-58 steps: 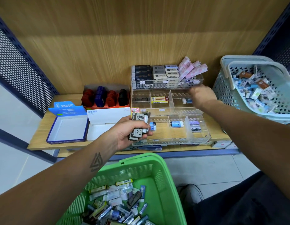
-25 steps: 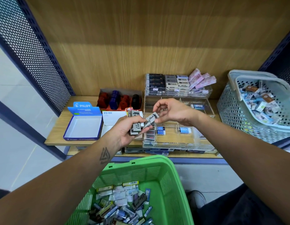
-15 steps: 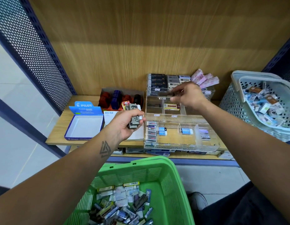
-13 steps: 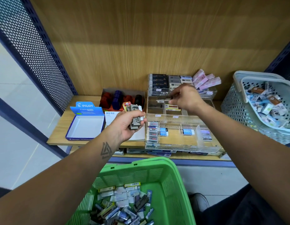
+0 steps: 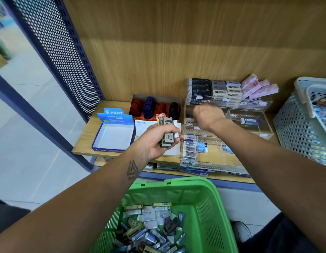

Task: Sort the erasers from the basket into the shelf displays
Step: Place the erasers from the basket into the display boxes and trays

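My left hand (image 5: 154, 141) grips a stack of grey sleeved erasers (image 5: 167, 136) in front of the shelf. My right hand (image 5: 207, 115) is blurred, fingers curled, at the left compartment of the middle tier of the clear tiered display (image 5: 249, 133). A grey "Champ" eraser (image 5: 189, 122) lies in that compartment right at its fingertips; whether the fingers still hold it is unclear. The green basket (image 5: 185, 181) below holds several mixed erasers (image 5: 149, 230). Small blue erasers (image 5: 202, 147) sit in the bottom tier.
A pale perforated basket (image 5: 295, 128) of erasers stands on the shelf's right end. Left of the display are an open blue Pilot box (image 5: 113, 136), a white box (image 5: 145, 126) and a red box of round stamps (image 5: 154, 108). Boxed stock fills the top tier (image 5: 220, 90).
My right hand took one grey eraser from the left hand's stack, carried it up to the display and moved left along the middle tier to its left compartment. The left hand stayed put.
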Motion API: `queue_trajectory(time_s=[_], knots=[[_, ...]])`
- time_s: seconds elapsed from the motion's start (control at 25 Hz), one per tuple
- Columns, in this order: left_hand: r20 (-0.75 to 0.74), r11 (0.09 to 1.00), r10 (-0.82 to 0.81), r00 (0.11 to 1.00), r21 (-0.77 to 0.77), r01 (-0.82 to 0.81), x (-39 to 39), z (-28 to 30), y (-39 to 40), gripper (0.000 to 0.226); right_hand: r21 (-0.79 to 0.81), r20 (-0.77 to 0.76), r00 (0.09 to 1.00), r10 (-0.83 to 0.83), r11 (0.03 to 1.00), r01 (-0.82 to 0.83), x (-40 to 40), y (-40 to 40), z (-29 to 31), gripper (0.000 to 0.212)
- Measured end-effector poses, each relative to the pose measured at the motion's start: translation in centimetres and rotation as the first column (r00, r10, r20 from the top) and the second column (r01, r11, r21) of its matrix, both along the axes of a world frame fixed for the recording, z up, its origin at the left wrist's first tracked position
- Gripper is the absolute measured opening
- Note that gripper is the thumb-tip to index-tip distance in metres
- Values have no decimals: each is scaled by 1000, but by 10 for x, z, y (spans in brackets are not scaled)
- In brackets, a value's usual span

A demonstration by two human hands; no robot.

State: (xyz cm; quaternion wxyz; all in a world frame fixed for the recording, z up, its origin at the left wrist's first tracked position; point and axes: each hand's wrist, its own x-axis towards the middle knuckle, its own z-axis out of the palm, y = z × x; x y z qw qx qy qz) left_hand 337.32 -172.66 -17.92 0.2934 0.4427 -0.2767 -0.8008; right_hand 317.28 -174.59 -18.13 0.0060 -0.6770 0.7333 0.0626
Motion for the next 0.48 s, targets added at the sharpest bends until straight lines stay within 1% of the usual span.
queue_trajectory(time_s=[0.08,0.16,0.24,0.28,0.4,0.44,0.48], knots=[[-25,1000,-28,999,2,28,2,-1,0,19,22,-34,999,16,1000,-15,4,-6,1,23],[-55,999,-43,998,10,44,3,0,1,13,17,-83,996,33,999,-31,4,-11,1,20],[-95,998,-52,994,14,54,4,-1,1,12,-20,-116,993,25,999,-28,4,-13,-3,17],[-100,998,-62,993,8,63,4,-2,1,13,-24,-97,995,8,1000,-10,5,-13,-5,17],[-16,991,-127,992,-45,127,4,-3,2,20,22,49,998,-33,999,32,3,-15,-4,20],[11,985,-161,987,-66,162,4,-2,3,24,31,163,986,-37,999,32,2,-16,3,20],[28,976,-199,980,-87,201,3,-1,6,27,41,369,928,-53,998,41,1,-15,14,20]])
